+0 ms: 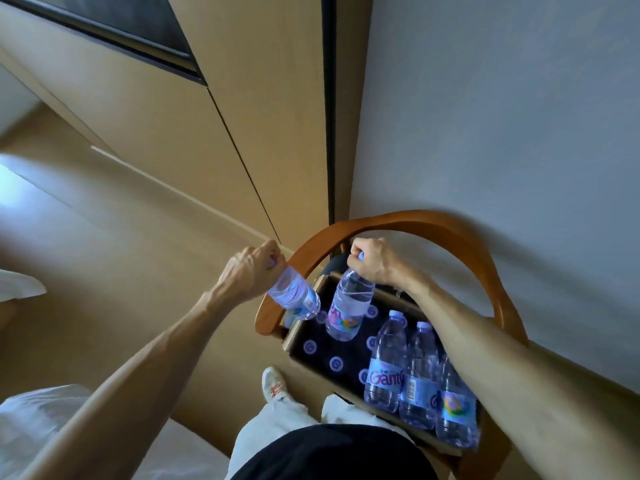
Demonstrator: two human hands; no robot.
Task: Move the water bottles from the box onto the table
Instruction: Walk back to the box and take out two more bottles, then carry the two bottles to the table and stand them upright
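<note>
The left hand (254, 268) is clenched round the cap end of one water bottle (294, 299), which hangs tilted over the box's 10 o'clock corner. The right hand (372, 259) is closed likewise on the neck of a second bottle (348, 308), hanging clear above the box (308, 355) at about 12 o'clock. Three more bottles (415, 375) stand upright together at 5 o'clock, under the right forearm. The box sits on a wooden chair (398, 225) – no table is in view (likely off to one side). To do this well, I'd keep both grips firm at the necks – the bottles look full, so they'll swing – lift clear of the chair's curved back, then turn.
</note>
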